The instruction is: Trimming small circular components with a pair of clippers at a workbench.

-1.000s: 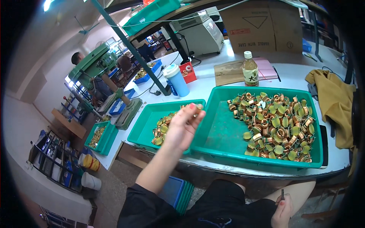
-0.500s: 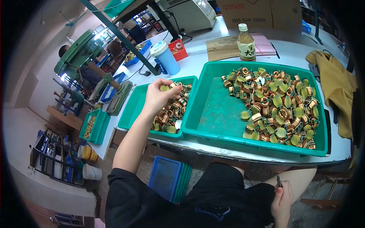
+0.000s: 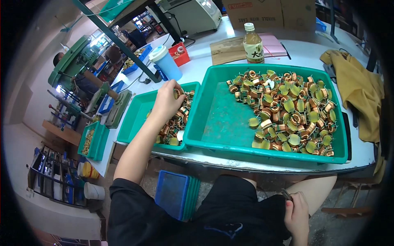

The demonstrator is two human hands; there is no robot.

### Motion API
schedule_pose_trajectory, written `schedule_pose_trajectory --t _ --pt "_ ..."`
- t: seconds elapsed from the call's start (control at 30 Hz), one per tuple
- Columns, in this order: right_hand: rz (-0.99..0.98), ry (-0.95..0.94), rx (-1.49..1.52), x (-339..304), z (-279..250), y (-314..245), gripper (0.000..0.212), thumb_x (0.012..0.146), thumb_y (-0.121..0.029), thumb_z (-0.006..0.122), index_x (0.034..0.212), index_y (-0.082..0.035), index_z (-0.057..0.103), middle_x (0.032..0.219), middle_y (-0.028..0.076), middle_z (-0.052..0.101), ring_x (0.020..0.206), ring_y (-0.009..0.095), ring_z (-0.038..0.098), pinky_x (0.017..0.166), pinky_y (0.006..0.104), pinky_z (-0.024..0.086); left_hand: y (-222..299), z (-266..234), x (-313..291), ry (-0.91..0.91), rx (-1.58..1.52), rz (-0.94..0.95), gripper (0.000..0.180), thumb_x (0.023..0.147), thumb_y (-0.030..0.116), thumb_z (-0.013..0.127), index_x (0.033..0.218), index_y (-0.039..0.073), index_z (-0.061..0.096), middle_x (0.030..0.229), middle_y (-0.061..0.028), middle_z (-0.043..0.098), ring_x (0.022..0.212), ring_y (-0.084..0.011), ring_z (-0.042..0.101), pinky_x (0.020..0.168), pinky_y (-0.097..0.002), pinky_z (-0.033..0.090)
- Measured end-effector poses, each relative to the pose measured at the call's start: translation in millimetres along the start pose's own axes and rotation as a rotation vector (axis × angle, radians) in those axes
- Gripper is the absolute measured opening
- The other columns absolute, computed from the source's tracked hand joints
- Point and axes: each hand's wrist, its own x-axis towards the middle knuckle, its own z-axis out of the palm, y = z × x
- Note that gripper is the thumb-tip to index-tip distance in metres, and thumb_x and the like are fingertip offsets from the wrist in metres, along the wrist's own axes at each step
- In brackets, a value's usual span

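My left hand point(image 3: 167, 100) is over the smaller green tray point(image 3: 133, 119), thumb and fingers curled in a pinch. Between them shows a copper-wound ring coil point(image 3: 176, 94) with a yellow-green base. More such coils point(image 3: 167, 130) lie heaped under and beside the hand, partly covered by it. Low at the right, above my thigh, my right hand point(image 3: 297, 213) is closed on a slim dark tool point(image 3: 286, 194); only its end sticks out, so its kind is unclear. The large green tray point(image 3: 213, 110) to the right holds many loose coils point(image 3: 293, 112), mostly towards its right side.
Behind the trays stand a drink bottle point(image 3: 253, 45), a blue cup with a white lid point(image 3: 165, 63) and a red box point(image 3: 179, 54). A mustard cloth point(image 3: 355, 92) hangs at the right table edge. Stacked trays point(image 3: 176, 192) sit below the table. A green drill press point(image 3: 72, 65) is at left.
The view has shifted, so the trays sit slightly further left. My left hand has turned and lowered among the coils in the smaller tray. My right hand keeps the dark tool, now tilted more.
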Motion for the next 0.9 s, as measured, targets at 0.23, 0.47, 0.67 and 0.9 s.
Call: schedule_pose_trajectory --t 0.23,0.47,0.67,0.9 --pt "-0.011 -0.026 -0.020 -1 0 3 0.011 0.082 -0.009 0.050 0.087 0.000 0.050 0.078 0.015 0.049 0.070 0.031 0.045 0.066 0.0376 0.039 2 10 10 -0.058 0.294 -0.064 0.017 0.074 0.013 0.066 0.080 -0.001 0.058 0.078 -0.0133 0.059 0.068 -0.0282 0.057 0.061 -0.0374 0.047" --pt "-0.025 -0.044 -0.064 1 1 6 0.011 0.082 -0.010 0.050 0.087 0.000 0.050 0.078 0.014 0.049 0.070 0.031 0.046 0.066 0.0377 0.040 77 26 17 -0.057 0.001 0.179 0.010 0.077 0.012 0.063 0.078 0.001 0.062 0.079 -0.0113 0.063 0.065 -0.0274 0.058 0.061 -0.0370 0.048" --pt "-0.022 -0.060 -0.086 0 2 7 0.011 0.082 -0.010 0.051 0.087 0.000 0.051 0.078 0.015 0.050 0.070 0.031 0.046 0.067 0.0375 0.040 91 69 35 -0.288 -0.159 0.031 0.014 0.071 0.011 0.066 0.079 0.001 0.061 0.085 -0.0150 0.064 0.072 -0.0339 0.062 0.065 -0.0408 0.051" --pt "0.004 -0.070 -0.103 -1 4 5 0.011 0.082 -0.009 0.052 0.087 0.000 0.051 0.080 0.015 0.051 0.072 0.032 0.048 0.068 0.0374 0.041 83 105 55 -0.293 -0.035 -0.056 0.017 0.071 0.011 0.068 0.081 -0.002 0.061 0.079 -0.0138 0.064 0.069 -0.0306 0.061 0.065 -0.0389 0.050"
